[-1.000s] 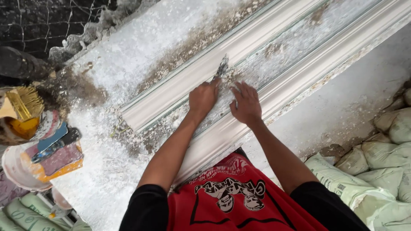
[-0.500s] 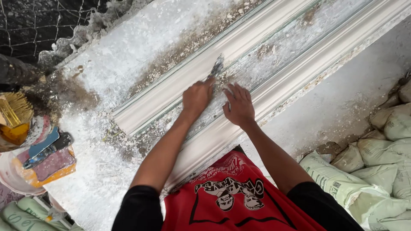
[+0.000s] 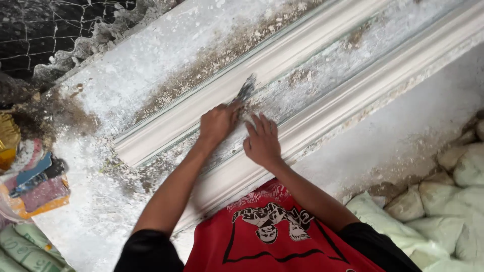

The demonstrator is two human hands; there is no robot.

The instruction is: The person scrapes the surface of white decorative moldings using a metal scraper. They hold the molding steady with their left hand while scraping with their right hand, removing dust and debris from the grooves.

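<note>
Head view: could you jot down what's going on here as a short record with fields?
left hand: grips a scraper, blade on the mould's flat channel
right hand: flat on the channel, fingers spread, holds nothing
mould: long white trough with raised ribs, crusted with white and brown residue
left side: brush and bags
right side: pale sacks
background: wire mesh

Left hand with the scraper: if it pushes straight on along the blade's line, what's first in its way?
Probably the raised white ridge of the long moulding, just past the scraper that the left hand grips; depth is unclear.
</note>
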